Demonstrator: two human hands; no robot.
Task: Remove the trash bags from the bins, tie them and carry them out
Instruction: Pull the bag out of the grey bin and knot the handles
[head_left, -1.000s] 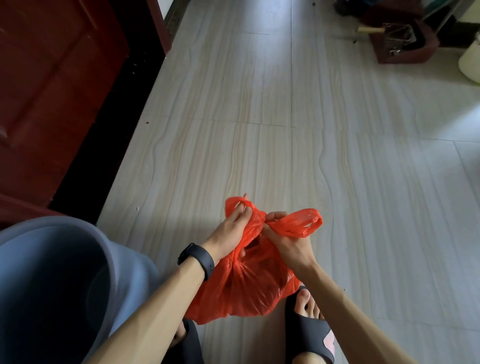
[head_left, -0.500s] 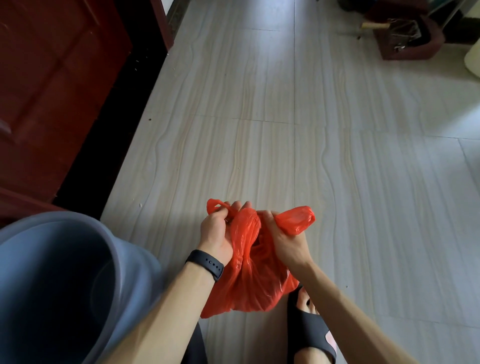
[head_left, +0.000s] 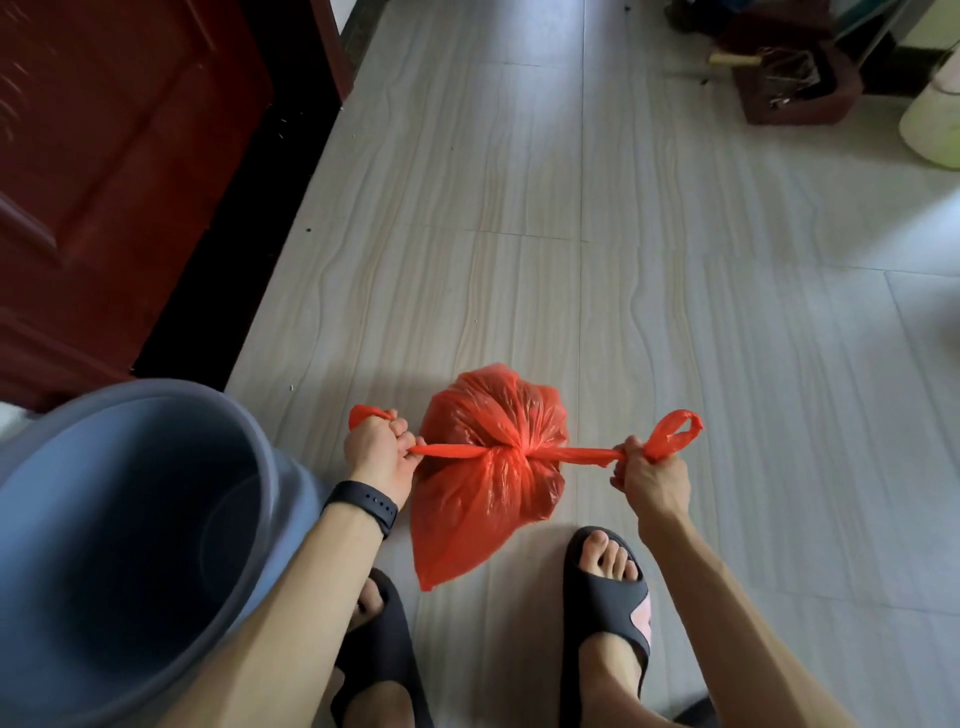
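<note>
- The bag (head_left: 488, 467) is red, gathered at the mouth, and hangs above the floor (head_left: 519, 234) in front of the feet; whether its lowest corner touches the floor cannot be told.
- The knot (head_left: 524, 453) sits at the centre of the bag top, with one handle (head_left: 452, 450) running toward 9 o'clock and the other handle (head_left: 582, 455) toward 3 o'clock, both stretched taut.
- Step in hand, as judged: cinching the first tie. Pull both handles level and with equal force so the knot seats on the gathered neck and does not slide to one side.
- Thin film likely stretches or tears under a jerk; apply steady tension, then cross the handles again for a second tie.
- The left hand (head_left: 376, 457) is fisted closed around its handle, at 9 o'clock from the knot, near the bag.
- The right hand (head_left: 649, 475) is clenched on its handle at 3 o'clock, farther from the bag, with a free loop (head_left: 675, 431) projecting beyond the fist.
- The bin (head_left: 130, 519), grey, holds no liner and stands at 8 o'clock from the bag, beside the left forearm.
</note>
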